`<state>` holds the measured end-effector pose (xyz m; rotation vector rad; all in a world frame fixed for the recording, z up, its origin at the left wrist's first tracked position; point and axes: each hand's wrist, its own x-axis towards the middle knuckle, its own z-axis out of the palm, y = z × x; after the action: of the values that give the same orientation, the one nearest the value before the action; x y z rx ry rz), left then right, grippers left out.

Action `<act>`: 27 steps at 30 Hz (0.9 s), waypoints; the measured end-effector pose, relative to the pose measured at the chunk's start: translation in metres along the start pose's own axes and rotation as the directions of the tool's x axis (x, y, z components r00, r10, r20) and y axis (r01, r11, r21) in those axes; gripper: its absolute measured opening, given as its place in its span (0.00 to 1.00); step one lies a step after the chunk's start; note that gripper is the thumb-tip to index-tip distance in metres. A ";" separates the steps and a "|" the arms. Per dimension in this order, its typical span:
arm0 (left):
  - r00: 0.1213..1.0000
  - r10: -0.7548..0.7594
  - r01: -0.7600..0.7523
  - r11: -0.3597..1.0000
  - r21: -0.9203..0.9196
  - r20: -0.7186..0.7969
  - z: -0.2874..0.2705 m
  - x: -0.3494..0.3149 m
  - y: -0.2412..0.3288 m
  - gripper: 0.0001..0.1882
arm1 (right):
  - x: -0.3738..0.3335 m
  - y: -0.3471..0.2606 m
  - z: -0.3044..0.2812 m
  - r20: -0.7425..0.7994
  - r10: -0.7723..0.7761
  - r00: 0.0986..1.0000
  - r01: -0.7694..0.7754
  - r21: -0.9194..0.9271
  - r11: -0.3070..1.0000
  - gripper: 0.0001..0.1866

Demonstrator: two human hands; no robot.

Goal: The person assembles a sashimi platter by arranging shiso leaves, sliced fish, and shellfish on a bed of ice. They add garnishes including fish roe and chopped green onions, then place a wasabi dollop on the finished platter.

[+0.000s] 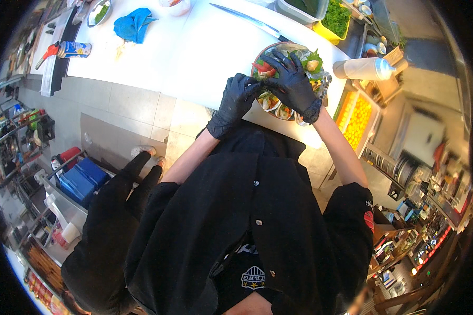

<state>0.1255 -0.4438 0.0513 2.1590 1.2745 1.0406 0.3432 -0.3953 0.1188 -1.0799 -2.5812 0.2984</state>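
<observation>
A round platter [255, 56] of seafood sits near the right front edge of the white counter [194, 63]. It holds filled shells [268, 102], a red piece [264, 69], a jagged green leaf [316, 55] and crumpled foil [324, 84]. Both of my hands wear black gloves. My left hand [233, 103] is at the platter's left edge, fingers closed together; whatever they pinch is too small to make out. Over the platter arches my right hand [295, 88], its thumb and fingers drawn in close to the left fingertips. Its palm hides the middle of the food.
Beyond the platter lies a long knife [247, 21]. A squeeze bottle [363, 68] lies to the right, beside a lit orange-yellow tray [354, 118]. Leafy greens fill a yellow container [325, 32]. Leftward are a blue cloth [133, 26] and a torch canister [75, 50]. Another person [102, 247] stands left.
</observation>
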 end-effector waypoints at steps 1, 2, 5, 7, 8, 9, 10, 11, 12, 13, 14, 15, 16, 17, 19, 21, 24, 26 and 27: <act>0.999 -0.024 0.024 1.000 -0.020 0.021 -0.002 -0.001 0.001 0.16 | 0.000 0.001 0.001 -0.004 0.009 1.000 -0.009 0.012 1.000 0.10; 0.998 -0.057 0.059 0.997 -0.042 0.038 -0.003 -0.002 0.001 0.16 | -0.001 0.002 0.001 -0.027 0.009 1.000 -0.008 0.029 1.000 0.11; 0.950 -0.289 0.233 0.910 -0.343 -0.120 -0.003 -0.008 0.003 0.20 | -0.001 0.010 -0.003 -0.045 0.082 0.996 -0.077 0.090 0.993 0.11; 0.915 -0.401 0.350 0.851 -0.393 -0.054 -0.001 -0.011 0.001 0.19 | -0.003 0.012 -0.007 -0.034 0.034 0.999 -0.032 0.053 0.998 0.11; 0.897 -0.442 0.399 0.833 -0.383 -0.028 0.000 -0.012 0.001 0.19 | -0.004 0.013 -0.009 -0.047 0.004 0.999 -0.002 0.032 0.999 0.11; 0.881 -0.472 0.436 0.797 -0.418 0.021 0.001 -0.014 0.000 0.18 | -0.005 0.012 -0.008 -0.047 -0.010 0.999 0.012 0.046 0.999 0.11; 0.862 -0.502 0.478 0.761 -0.439 0.067 0.002 -0.015 0.000 0.18 | -0.005 0.012 -0.007 -0.020 0.018 1.000 -0.017 0.040 0.999 0.11; 0.843 -0.525 0.517 0.727 -0.452 0.118 0.002 -0.016 0.001 0.18 | -0.005 0.010 -0.006 -0.007 0.026 1.000 -0.026 0.038 0.999 0.11; 0.835 -0.540 0.522 0.723 -0.452 0.101 0.001 -0.017 0.001 0.17 | -0.004 0.009 -0.004 0.008 0.032 0.999 -0.032 0.037 0.999 0.11; 0.830 -0.551 0.526 0.722 -0.450 0.087 0.000 -0.018 0.002 0.16 | -0.005 0.008 -0.003 -0.009 0.032 0.999 -0.032 0.035 0.999 0.10; 0.803 -0.589 0.567 0.704 -0.427 0.092 -0.001 -0.018 0.003 0.15 | -0.005 0.007 -0.002 -0.026 0.027 0.999 -0.026 0.041 0.999 0.10; 0.834 -0.548 0.512 0.724 -0.462 0.065 -0.002 -0.018 0.005 0.13 | -0.006 0.006 -0.003 -0.041 0.023 0.999 -0.021 0.048 0.999 0.10; 0.843 -0.535 0.494 0.727 -0.477 0.059 -0.002 -0.016 0.007 0.12 | -0.006 0.006 -0.005 -0.065 0.013 0.998 -0.009 0.061 0.998 0.10; 0.845 -0.532 0.490 0.728 -0.479 0.054 -0.001 -0.015 0.009 0.10 | -0.006 0.007 -0.008 -0.073 0.024 0.997 -0.019 0.065 0.998 0.10; 0.885 -0.466 0.407 0.761 -0.505 0.011 0.003 -0.009 0.012 0.09 | -0.006 0.012 -0.021 -0.107 0.039 0.993 -0.031 0.070 0.997 0.10; 0.918 -0.395 0.321 0.794 -0.515 -0.036 0.009 -0.002 0.014 0.10 | -0.006 0.018 -0.039 -0.145 0.073 0.987 -0.066 0.049 0.997 0.11; 0.950 -0.305 0.274 0.917 -0.290 -0.067 0.012 0.003 0.011 0.12 | -0.012 0.026 -0.063 -0.215 0.116 0.970 -0.113 0.025 0.993 0.12; 0.959 -0.267 0.234 0.932 -0.276 -0.089 0.014 0.003 0.010 0.13 | -0.019 0.025 -0.070 -0.212 0.152 0.965 -0.144 0.053 0.988 0.11; 0.962 -0.252 0.217 0.940 -0.262 -0.108 0.014 0.002 0.008 0.14 | -0.023 0.022 -0.068 -0.200 0.159 0.967 -0.152 0.050 0.987 0.10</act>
<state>0.1412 -0.4454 0.0490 1.7267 1.3465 1.1953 0.3979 -0.3918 0.1703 -1.2348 -2.3093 0.2532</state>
